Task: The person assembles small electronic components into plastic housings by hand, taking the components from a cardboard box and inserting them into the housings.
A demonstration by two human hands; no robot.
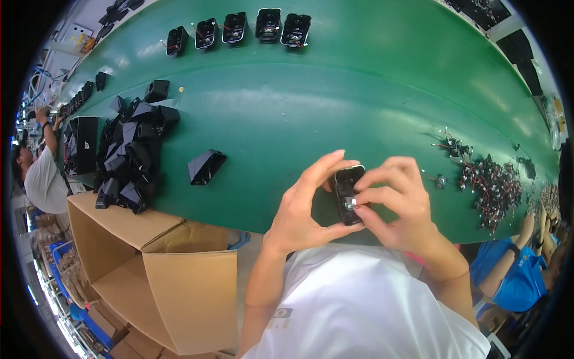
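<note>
- Location: the black housing [343, 192] was held between the two hands, near edge of the green worktable [269, 113] below; contact with the surface could not be determined.
- Handling: the housing appeared light and stiff, its smooth rim probably slightly slippery. The small silvery part [350, 204] at its face seemed light and easily damaged; any attached leads would likely have been flexible and fragile.
- Hold points: the two ends of the housing were judged the suitable grip, leaving the open face accessible; the silvery part was best taken by its solid body.
- Left hand [297, 209]: the fingers grasped the housing, thumb at the near end, index finger at the far end, palm facing right. The forearm rose from the lower edge.
- Right hand [397, 203]: thumb and index finger pinched the silvery part against the housing face; the other fingers were curled above. The forearm entered from lower right, angled inward.
- Nearby: a heap of wired parts [490, 185] lay right of this hand.
</note>
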